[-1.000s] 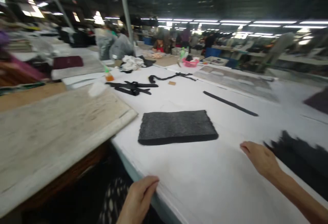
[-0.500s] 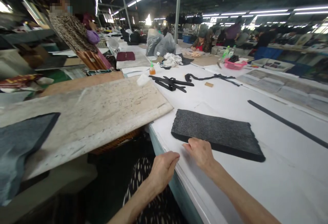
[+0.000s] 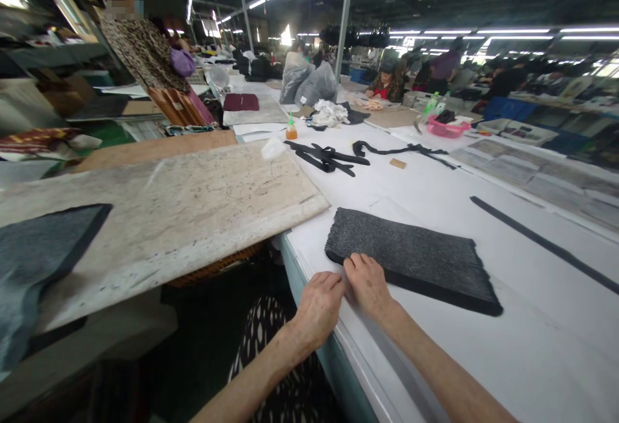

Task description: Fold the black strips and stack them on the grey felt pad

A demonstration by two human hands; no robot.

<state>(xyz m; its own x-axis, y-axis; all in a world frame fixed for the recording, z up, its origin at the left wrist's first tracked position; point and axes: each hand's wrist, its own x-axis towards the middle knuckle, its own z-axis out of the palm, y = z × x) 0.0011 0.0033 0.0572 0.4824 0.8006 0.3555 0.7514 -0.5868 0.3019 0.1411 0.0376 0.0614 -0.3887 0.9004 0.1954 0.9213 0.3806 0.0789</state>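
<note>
A dark grey ribbed knit piece (image 3: 411, 252) with a black band along its near edge lies flat on the white table (image 3: 541, 358). Right at that near edge, toward its left corner, is my right hand (image 3: 367, 284), fingers bent and closed. It overlaps the black band; whether it grips the fabric is not clear. My left hand (image 3: 319, 304) is close beside it, over the table's edge, with fingers curled together. The two hands nearly meet at the fingertips. Anything pinched in either hand is hidden or too small to see.
On the left, a stained pale board (image 3: 227, 197) carries another grey piece with a dark border (image 3: 58, 249). Black strips (image 3: 329, 157) and a long dark strip (image 3: 541, 242) lie on the table. Farther back are an orange bottle (image 3: 291, 130), a pink basket (image 3: 447, 127) and a standing person (image 3: 140, 55).
My left hand has risen slightly toward my right hand, its fingers more curled. My right hand has shifted a little left along the black band. The view has tilted slightly.
</note>
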